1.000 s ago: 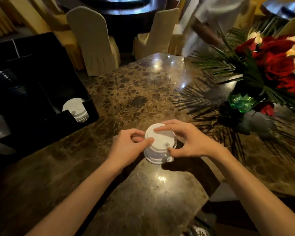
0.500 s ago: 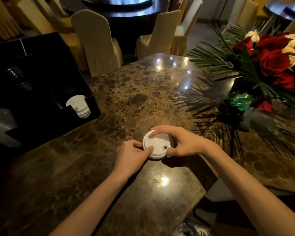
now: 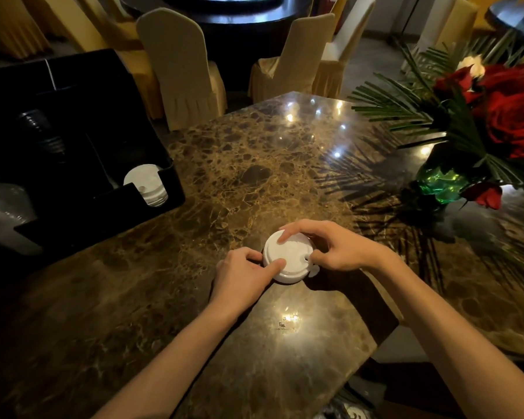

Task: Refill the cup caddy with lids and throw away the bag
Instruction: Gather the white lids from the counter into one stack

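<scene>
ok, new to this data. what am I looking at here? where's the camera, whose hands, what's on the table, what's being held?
There is no robot here: a person works with bare hands, and one wide-angle camera worn on the head looks forward and down at them. The left hand and right hand both hold a small stack of white lids standing on the marble table; the fingers curl round its edge and top. At the left stands a black caddy with more white lids in its front compartment. At the right is a green vase of red roses. Covered chairs stand beyond the table. The bag named in the task cannot be clearly made out.
</scene>
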`<state>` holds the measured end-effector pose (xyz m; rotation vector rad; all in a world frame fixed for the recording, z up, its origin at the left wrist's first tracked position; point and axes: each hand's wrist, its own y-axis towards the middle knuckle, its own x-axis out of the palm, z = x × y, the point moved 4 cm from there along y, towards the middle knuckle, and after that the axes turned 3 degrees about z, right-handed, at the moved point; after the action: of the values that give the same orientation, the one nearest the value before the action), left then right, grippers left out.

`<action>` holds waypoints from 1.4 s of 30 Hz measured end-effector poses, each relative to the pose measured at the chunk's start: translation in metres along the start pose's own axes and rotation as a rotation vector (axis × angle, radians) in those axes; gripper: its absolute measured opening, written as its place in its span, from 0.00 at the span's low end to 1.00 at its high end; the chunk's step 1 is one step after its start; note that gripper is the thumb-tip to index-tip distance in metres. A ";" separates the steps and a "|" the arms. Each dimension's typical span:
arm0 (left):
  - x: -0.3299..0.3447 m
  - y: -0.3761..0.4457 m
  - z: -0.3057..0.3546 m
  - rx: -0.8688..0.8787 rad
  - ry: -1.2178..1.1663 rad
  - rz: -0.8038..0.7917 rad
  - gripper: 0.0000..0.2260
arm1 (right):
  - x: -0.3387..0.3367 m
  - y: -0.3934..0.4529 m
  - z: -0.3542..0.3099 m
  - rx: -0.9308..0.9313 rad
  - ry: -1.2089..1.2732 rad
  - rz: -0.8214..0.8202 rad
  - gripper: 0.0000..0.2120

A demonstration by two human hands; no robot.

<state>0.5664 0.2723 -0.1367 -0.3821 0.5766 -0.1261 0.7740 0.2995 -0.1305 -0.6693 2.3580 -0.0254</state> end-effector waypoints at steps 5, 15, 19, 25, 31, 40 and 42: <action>0.004 -0.003 0.000 0.031 0.038 0.011 0.19 | 0.003 0.000 0.000 0.002 -0.033 -0.020 0.27; 0.007 -0.009 -0.008 -0.097 -0.325 -0.098 0.23 | 0.018 -0.028 -0.004 -0.154 -0.262 0.297 0.32; 0.009 -0.009 -0.011 -0.102 -0.511 -0.160 0.17 | 0.022 -0.038 -0.007 -0.169 -0.238 0.402 0.26; 0.001 -0.009 -0.019 -0.115 -0.809 -0.253 0.17 | 0.031 -0.038 -0.010 -0.170 -0.105 0.544 0.19; -0.028 -0.011 -0.029 -0.019 -0.952 -0.213 0.18 | 0.046 -0.012 -0.033 -0.166 -0.024 0.704 0.17; -0.089 -0.004 -0.022 0.160 -1.095 0.004 0.13 | 0.031 0.053 -0.120 -0.309 0.048 0.775 0.17; -0.099 0.003 -0.018 0.139 -1.243 0.000 0.14 | 0.023 0.072 -0.142 -0.351 0.050 0.762 0.17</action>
<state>0.4743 0.2913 -0.1018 -0.2589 -0.6558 0.0825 0.6385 0.3287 -0.0490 0.1163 2.5404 0.7201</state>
